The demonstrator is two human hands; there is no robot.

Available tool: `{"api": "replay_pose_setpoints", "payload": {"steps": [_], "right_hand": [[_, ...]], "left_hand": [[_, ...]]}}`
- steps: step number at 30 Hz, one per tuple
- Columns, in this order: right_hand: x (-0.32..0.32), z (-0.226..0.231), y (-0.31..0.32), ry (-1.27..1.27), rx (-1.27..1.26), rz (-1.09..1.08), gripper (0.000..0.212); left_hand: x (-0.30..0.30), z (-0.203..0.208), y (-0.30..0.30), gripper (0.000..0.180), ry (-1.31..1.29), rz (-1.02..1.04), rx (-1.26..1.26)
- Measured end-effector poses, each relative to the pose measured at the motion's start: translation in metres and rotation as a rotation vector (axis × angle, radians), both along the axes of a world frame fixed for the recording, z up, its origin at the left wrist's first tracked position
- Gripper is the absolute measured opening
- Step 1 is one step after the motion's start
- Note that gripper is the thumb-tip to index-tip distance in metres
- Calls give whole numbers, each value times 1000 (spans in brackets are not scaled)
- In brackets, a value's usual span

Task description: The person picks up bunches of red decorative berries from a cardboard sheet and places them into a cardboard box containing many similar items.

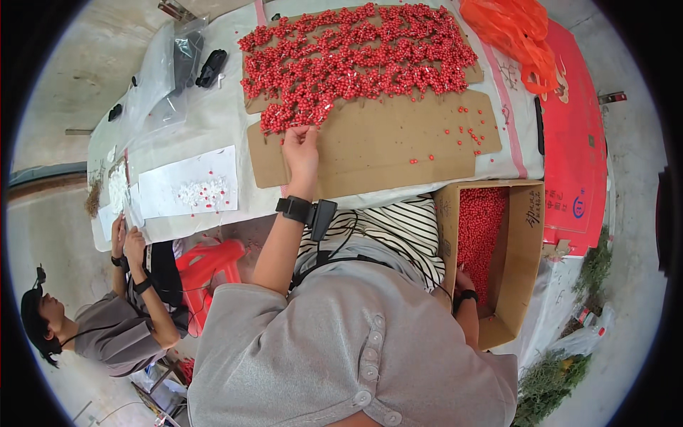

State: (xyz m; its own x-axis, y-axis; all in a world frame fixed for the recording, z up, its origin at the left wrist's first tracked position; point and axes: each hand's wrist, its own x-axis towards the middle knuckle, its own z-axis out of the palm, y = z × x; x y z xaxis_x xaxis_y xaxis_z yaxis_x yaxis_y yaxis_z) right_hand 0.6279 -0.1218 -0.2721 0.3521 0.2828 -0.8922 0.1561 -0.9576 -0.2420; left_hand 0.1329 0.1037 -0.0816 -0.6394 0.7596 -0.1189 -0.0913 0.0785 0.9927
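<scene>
Left hand (302,148) pinching red bead-cluster sprigs (356,53) at pile's edge; right hand (464,281) dipping into brown cardboard box (523,263), grip hidden; snagged clusters risk scattering.

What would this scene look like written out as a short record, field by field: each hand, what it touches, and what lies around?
left hand: stretched out over the cardboard sheet, fingertips at the near edge of the red berry clusters
right hand: down inside the cardboard box, at the loose red beads; its grip is hidden
loose beads: a few scattered on the cardboard sheet
table: covered in white
orange plastic bag: at the far right of the table
co-worker: seated at the left, both hands at the table edge
</scene>
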Motion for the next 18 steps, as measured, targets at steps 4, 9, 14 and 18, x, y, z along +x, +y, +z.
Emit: {"api": "replay_pose_setpoints", "payload": {"steps": [4,9,14,18], "right_hand": [[-10,21,7,6,-52,20,57],[-21,38,14,1,-79,39,62],[-17,25,6,-32,-31,2,64],[-12,21,9,8,-67,87,61]], "left_hand": [[-3,-4,-1,9,39,20,-68],[0,0,0,13,35,71,-130],[2,3,-2,16,26,86,-135],[2,3,-1,17,47,167,-158]]}}
